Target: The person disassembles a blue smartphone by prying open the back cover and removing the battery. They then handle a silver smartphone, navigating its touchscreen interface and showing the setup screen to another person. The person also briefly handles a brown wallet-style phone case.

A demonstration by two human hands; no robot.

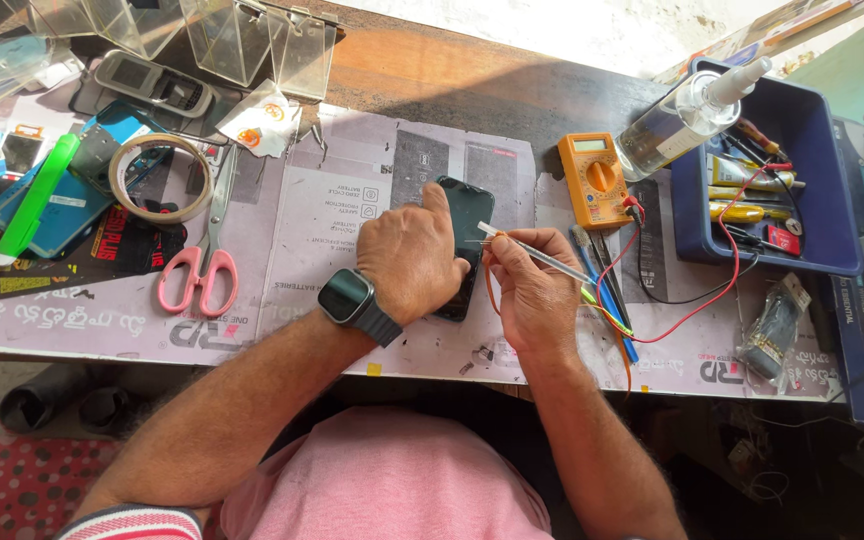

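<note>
My left hand presses the phone flat; my right hand pinches a thin tool at its edge, and prying next needs care, I think.

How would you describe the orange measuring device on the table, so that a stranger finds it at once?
Start from the blue plastic tray of tools at the table's right end. Just left of it, beside the clear spray bottle, lies the multimeter, a little beyond the right hand. It is the only orange box there, with a round dial, a small screen, and red and black leads.
</note>
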